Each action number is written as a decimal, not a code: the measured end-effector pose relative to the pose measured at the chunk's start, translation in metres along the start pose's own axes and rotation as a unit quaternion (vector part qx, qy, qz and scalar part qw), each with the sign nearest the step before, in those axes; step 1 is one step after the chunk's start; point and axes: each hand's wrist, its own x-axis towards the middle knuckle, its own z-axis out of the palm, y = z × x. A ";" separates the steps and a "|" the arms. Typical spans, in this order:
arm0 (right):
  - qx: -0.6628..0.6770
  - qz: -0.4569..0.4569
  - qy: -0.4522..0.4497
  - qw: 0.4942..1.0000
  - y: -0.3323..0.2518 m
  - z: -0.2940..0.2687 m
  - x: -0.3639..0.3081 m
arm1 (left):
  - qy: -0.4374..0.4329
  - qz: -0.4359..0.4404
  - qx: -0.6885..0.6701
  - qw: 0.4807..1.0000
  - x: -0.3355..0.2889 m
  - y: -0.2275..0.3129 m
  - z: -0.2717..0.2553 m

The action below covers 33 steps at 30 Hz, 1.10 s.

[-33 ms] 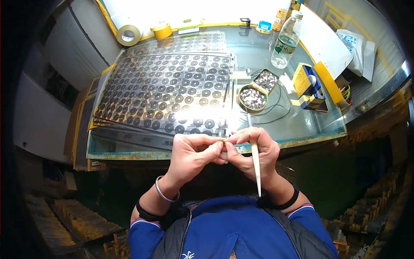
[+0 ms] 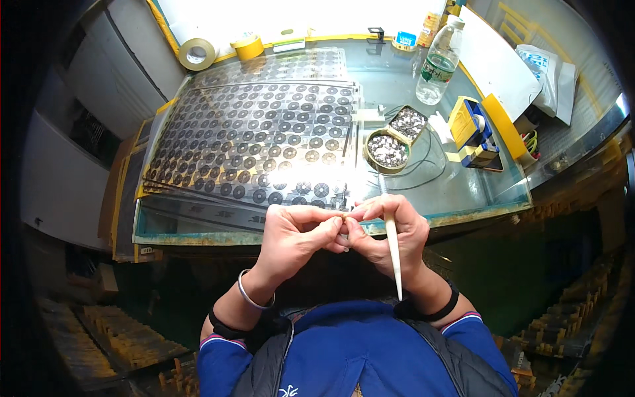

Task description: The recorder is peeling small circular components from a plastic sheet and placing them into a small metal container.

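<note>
Over the near edge of the glass-topped table, my two hands meet with their fingertips together. My left hand (image 2: 296,239) is closed in a pinch, and whatever tiny thing sits between the fingertips is too small to make out. A long white tapered stick (image 2: 392,248), like a brush or pen handle, lies across my right hand (image 2: 407,231), held by its curled fingers. Its thin end points down toward me. The right thumb and forefinger also pinch against the left fingertips. Beyond the right hand stands a round tin (image 2: 368,153) full of small dark and light bits.
Clear sheets printed with dark rings (image 2: 264,132) cover the table's left half. A second tin (image 2: 409,122) of bits adjoins the first. Rightward are a water bottle (image 2: 438,66), a blue tape dispenser (image 2: 477,142) and a loose dark cable (image 2: 433,173). Tape rolls (image 2: 197,54) stand at the back.
</note>
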 end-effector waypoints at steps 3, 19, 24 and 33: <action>0.049 0.091 -0.040 0.994 -0.008 -0.003 0.001 | -0.018 -0.037 -0.029 0.999 0.001 0.000 -0.002; 0.242 0.241 0.063 0.938 0.003 -0.028 -0.003 | 0.052 -0.161 -0.107 0.980 0.007 0.003 0.000; 0.177 0.143 0.165 0.960 0.002 -0.065 -0.011 | -0.021 -0.029 0.130 0.991 0.080 0.024 0.011; 0.016 0.089 0.333 0.939 0.024 -0.140 -0.048 | -0.051 0.119 0.481 0.867 0.152 -0.005 0.020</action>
